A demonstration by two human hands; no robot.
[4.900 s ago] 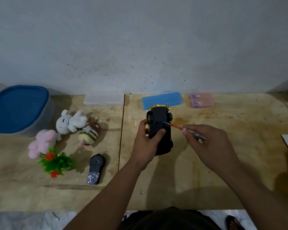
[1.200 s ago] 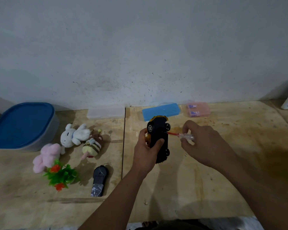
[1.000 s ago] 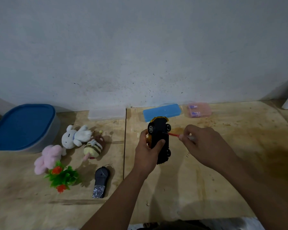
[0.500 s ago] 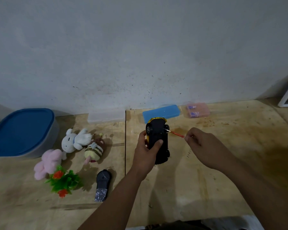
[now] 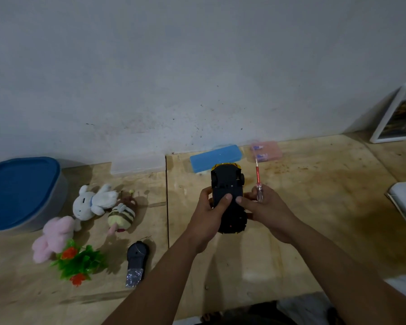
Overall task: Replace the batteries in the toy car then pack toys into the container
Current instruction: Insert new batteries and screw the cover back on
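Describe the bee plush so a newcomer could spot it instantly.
Start at the blue-lidded container at the table's left edge. Right of it lie three plush toys; the bee plush is the rightmost, beside the white bunny. Only it has yellow-and-brown stripes.

you've got the black plastic toy car with yellow trim flipped belly-up, nose pointing at the wall. off to the left sits the grey tub with the blue lid, lid on. near it lie a white plush bunny, pink plush bunny, striped bee plush and green plastic plant with red flowers.
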